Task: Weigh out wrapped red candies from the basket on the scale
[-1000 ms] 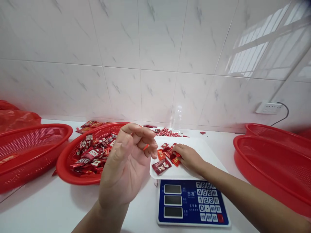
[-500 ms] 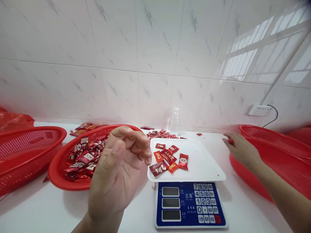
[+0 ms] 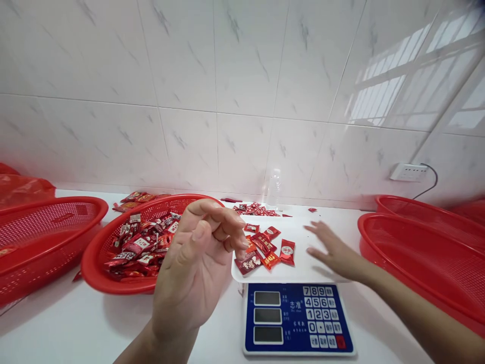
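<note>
My left hand [image 3: 197,268] is raised in front of me, palm towards me, fingers curled in against the thumb; what they hold, if anything, is hidden. Its fingertips are near the left edge of the white weighing tray [image 3: 318,268] of a blue-faced scale [image 3: 299,316]. Several red wrapped candies [image 3: 267,247] lie on the tray's left half. My right hand [image 3: 333,250] hovers over the tray's right half, fingers spread, slightly blurred, with nothing in it. A red mesh basket [image 3: 113,278] left of the scale holds several more candies [image 3: 144,240].
A second red basket [image 3: 45,227] stands at the far left, with a red plastic bag [image 3: 22,184] behind it. Two stacked red baskets [image 3: 417,263] are on the right. Loose candies [image 3: 257,208] lie by the tiled wall. A wall socket [image 3: 411,172] is at the right.
My right hand left the candies on the tray, reached to the right basket with a small red piece, and has come back over the tray with nothing in it. The left hand has barely moved.
</note>
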Demonstrator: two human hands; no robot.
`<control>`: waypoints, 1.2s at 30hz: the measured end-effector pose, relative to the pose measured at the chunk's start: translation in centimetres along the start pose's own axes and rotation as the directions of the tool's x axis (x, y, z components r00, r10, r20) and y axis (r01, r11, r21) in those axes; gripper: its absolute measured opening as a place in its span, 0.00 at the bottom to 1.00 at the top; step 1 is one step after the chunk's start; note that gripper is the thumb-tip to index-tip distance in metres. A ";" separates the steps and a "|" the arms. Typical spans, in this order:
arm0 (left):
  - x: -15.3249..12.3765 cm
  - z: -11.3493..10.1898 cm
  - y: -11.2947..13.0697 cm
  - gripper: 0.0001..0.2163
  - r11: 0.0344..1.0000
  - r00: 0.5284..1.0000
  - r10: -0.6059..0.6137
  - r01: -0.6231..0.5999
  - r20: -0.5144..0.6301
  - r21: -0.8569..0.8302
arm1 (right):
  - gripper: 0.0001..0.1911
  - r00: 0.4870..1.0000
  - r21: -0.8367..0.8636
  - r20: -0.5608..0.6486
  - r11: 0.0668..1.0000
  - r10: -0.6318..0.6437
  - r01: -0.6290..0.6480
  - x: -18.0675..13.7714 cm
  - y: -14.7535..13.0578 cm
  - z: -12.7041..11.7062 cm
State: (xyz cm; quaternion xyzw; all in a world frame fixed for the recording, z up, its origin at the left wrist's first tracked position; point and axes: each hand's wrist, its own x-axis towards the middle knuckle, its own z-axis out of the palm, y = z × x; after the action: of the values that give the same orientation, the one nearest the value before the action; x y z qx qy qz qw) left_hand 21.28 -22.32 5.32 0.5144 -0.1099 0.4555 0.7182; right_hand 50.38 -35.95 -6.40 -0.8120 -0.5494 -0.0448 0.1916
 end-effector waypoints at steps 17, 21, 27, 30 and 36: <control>-0.3 -0.3 0.5 0.07 0.999 0.998 0.039 -0.038 0.048 -0.017 | 0.20 0.942 0.115 0.116 0.947 -0.314 0.301 5.2 -9.2 3.5; -0.4 -0.1 0.5 0.07 1.000 0.996 0.026 -0.025 0.081 -0.018 | 0.15 0.971 0.097 0.075 0.971 -0.228 0.220 5.5 -8.8 4.0; -0.7 -0.1 0.7 0.07 0.999 0.993 0.041 -0.041 0.113 0.000 | 0.14 0.982 0.085 0.038 0.980 -0.186 0.182 5.5 -8.2 4.0; -0.7 -0.2 0.6 0.07 0.999 0.991 0.050 -0.052 0.121 0.008 | 0.14 0.993 0.090 -0.027 0.989 -0.117 0.119 5.0 -6.7 2.6; -0.8 -0.4 0.6 0.07 1.000 0.994 0.016 -0.018 0.112 0.015 | 0.15 0.952 0.068 -0.225 0.978 0.207 -0.197 2.2 0.9 -2.5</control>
State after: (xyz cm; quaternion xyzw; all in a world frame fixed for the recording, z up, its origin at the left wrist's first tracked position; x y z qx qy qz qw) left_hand 20.29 -22.34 5.02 0.5440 -0.1508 0.4327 0.7029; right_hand 52.39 -35.27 -3.68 -0.8487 -0.4383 -0.1068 0.2759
